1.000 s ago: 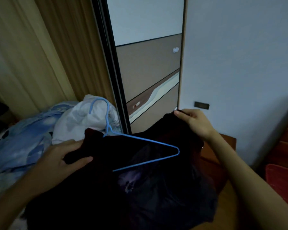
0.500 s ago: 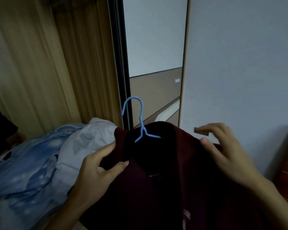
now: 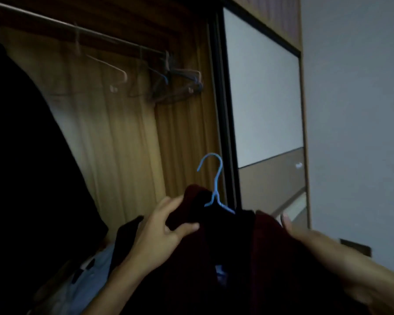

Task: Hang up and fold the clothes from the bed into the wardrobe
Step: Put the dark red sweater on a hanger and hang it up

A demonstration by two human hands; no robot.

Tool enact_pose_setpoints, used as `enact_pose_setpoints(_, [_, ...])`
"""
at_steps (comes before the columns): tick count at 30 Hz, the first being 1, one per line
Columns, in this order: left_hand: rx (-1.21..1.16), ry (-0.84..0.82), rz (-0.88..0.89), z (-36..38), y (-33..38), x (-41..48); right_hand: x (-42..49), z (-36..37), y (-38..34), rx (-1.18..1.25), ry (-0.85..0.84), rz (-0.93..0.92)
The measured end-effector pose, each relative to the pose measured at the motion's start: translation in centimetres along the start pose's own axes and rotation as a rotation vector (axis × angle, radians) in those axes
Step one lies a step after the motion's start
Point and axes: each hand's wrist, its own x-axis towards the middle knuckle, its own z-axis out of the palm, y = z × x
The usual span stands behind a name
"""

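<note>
A dark maroon garment (image 3: 248, 258) hangs on a light blue wire hanger (image 3: 213, 178), whose hook sticks up above the collar. My left hand (image 3: 162, 230) grips the garment's left shoulder, thumb in front and fingers behind. My right hand (image 3: 305, 237) lies blurred on the right shoulder; its grip is unclear. Above, inside the open wardrobe, runs a hanging rail (image 3: 77, 30) with several empty hangers (image 3: 168, 80) bunched near its right end.
A dark garment (image 3: 32, 167) hangs at the left of the wardrobe. Pale blue and white clothes (image 3: 87, 269) lie low at the left. The sliding mirror door (image 3: 264, 110) stands to the right of the opening, then a plain wall (image 3: 355, 133).
The garment on its hanger has been lifted up in front of the wardrobe opening. My view has tilted upward, bringing the rail and empty hangers into sight.
</note>
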Motion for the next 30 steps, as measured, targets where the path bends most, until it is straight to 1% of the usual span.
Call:
enact_pose_setpoints(3, [0.071, 0.149, -0.026, -3.8, -1.6, 3.6, 2.7, 2.8, -7.1, 0.278, -0.109, -0.013])
enact_pose_setpoints(5, [0.183, 0.211, -0.055, -6.2, -1.8, 5.3, 3.5, 4.8, -11.1, 0.320, -0.157, -0.055])
enact_pose_setpoints(6, [0.194, 0.220, -0.077, -7.4, -1.7, 5.8, 4.2, 5.5, -12.8, 0.329, -0.175, -0.109])
enact_pose_setpoints(9, [0.005, 0.186, -0.161, -11.1, -0.8, 7.1, 5.6, 8.9, -18.1, 0.352, -0.264, -0.194])
enact_pose_setpoints(11, [-0.073, 0.181, -0.136, -13.6, -0.3, 7.9, 6.1, 11.3, -21.7, 0.362, -0.283, -0.288])
enact_pose_setpoints(14, [-0.173, 0.173, -0.096, -17.5, 0.0, 9.2, 6.9, 14.4, -26.3, 0.309, -0.354, -0.446])
enact_pose_setpoints(16, [-0.175, 0.185, -0.044, -19.7, -0.3, 10.2, 8.1, 16.0, -29.4, 0.223, -0.425, -0.473])
enact_pose_setpoints(18, [-0.194, 0.196, -0.031, -21.5, -0.9, 11.1, 9.8, 17.4, -32.7, 0.165, -0.502, -0.484])
enact_pose_setpoints(20, [-0.157, 0.185, -0.046, -22.7, -1.9, 12.1, 12.6, 18.8, -36.0, 0.134, -0.479, -0.539])
enact_pose_setpoints(22, [-0.142, 0.213, -0.037, -23.8, -3.0, 13.5, 16.0, 20.3, -39.5, 0.066, -0.404, -0.692])
enact_pose_setpoints(24, [-0.157, 0.251, -0.034, -25.2, -3.9, 15.3, 19.0, 21.7, -42.7, 0.002, -0.379, -0.805])
enact_pose_setpoints(28, [-0.048, 0.352, -0.119, -27.6, -5.0, 19.1, 22.8, 23.5, -48.6, -0.025, -0.397, -0.931])
enact_pose_setpoints(30, [0.006, 0.416, -0.074, -28.7, -5.6, 20.9, 23.5, 23.8, -50.9, -0.052, -0.406, -0.988])
